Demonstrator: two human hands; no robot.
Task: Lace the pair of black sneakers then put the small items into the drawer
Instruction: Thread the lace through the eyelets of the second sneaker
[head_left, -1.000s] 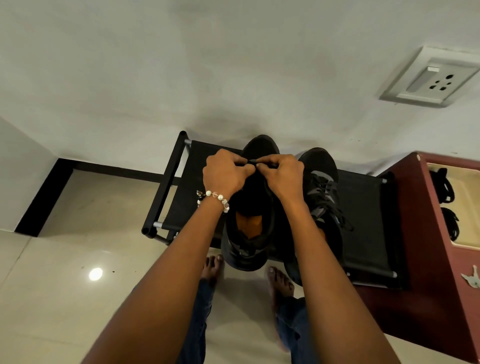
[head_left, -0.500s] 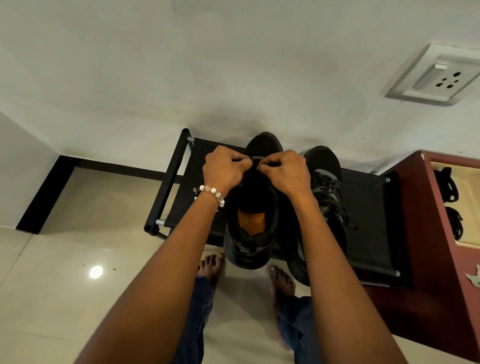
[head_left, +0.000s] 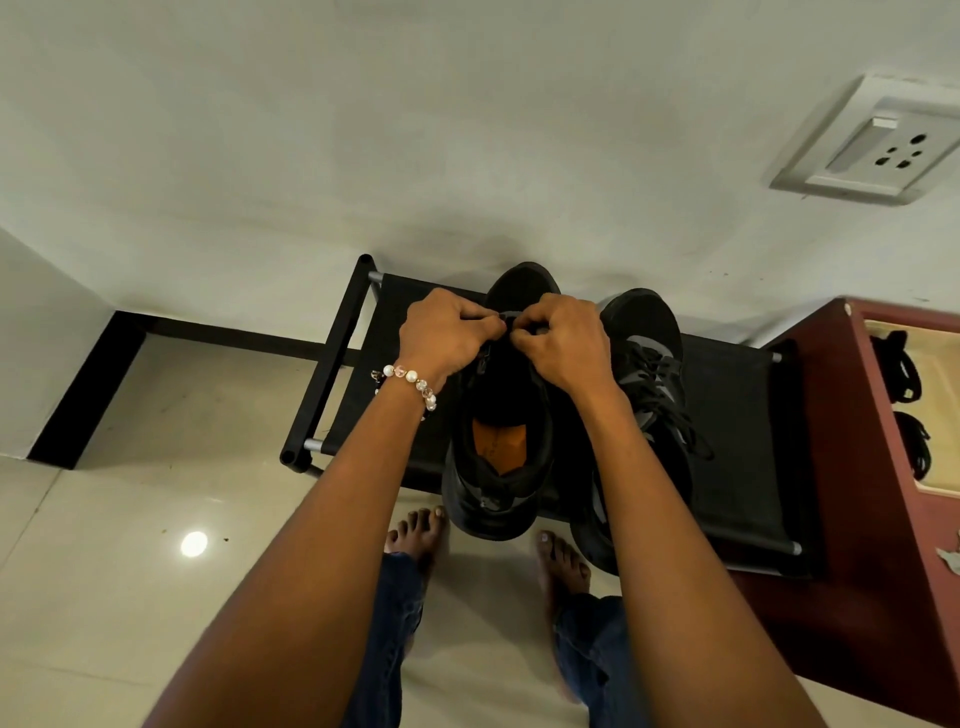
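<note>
We stand over a low black fabric shoe rack (head_left: 737, 447) by the wall, and both black sneakers sit on it side by side. The left black sneaker with the orange inside (head_left: 498, 447) is the one we work on. It lies long-ways, with its toe far from us by the wall and its heel near us, hanging a bit over the rack's near edge.

Our left hand (head_left: 444, 332) and right hand (head_left: 563, 340) meet over the far part of this shoe, just behind the toe. Both hands are curled up, and the fingertips (head_left: 519, 338) pinch the thin black lace (head_left: 511, 317) between them. The shoe lies right under both hands, so neither hand is nearer.

The right black sneaker (head_left: 649, 374) sits just beside our right hand and already has laces crossed over it.

We think the lace must next go down the shoe, toward us.

Off to the right is an open dark red wooden drawer (head_left: 852, 415) with dark small things (head_left: 901, 371) inside.
</note>
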